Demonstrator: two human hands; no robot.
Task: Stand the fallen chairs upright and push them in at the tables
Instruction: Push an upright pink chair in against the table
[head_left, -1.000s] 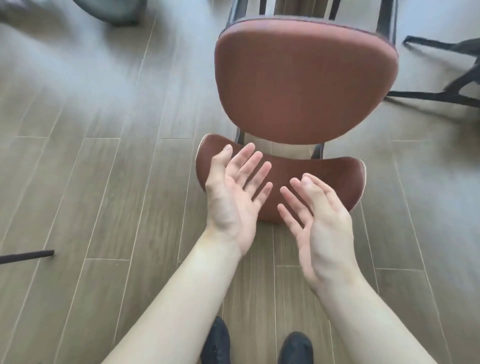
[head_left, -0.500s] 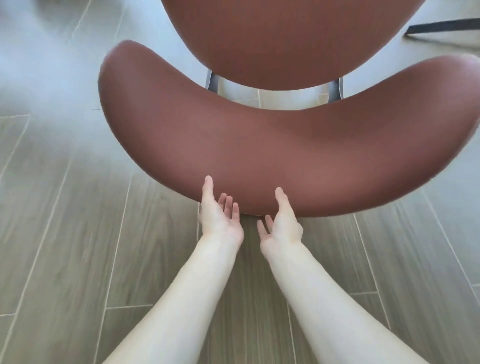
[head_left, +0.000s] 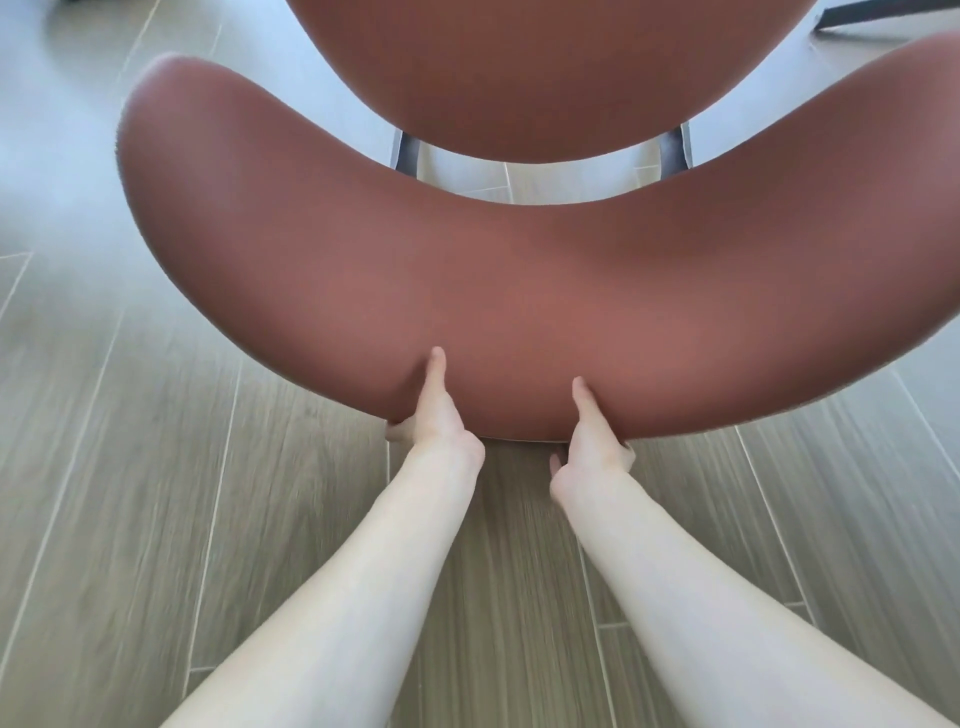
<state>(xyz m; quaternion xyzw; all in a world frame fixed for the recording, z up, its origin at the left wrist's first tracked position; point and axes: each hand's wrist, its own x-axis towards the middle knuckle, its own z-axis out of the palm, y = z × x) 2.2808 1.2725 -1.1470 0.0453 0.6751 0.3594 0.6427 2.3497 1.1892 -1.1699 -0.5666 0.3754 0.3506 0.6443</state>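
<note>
The chair (head_left: 519, 291) lies tipped on the wood-look plank floor (head_left: 130, 467), its curved backrest a smooth, matte reddish-brown crescent of padded leather-like upholstery just ahead of both hands, the rounded seat beyond it on dark metal struts. The left hand (head_left: 434, 415) grips the backrest's near edge, thumb pressed on top and fingers tucked beneath. The right hand (head_left: 592, 441) grips it likewise just beside.

Big chair in the way

The chair's brown backrest (head_left: 519, 291) blocks the middle — bare floor (head_left: 130, 467) lies open on both sides, and a gap shows between backrest and seat (head_left: 498, 67).
</note>
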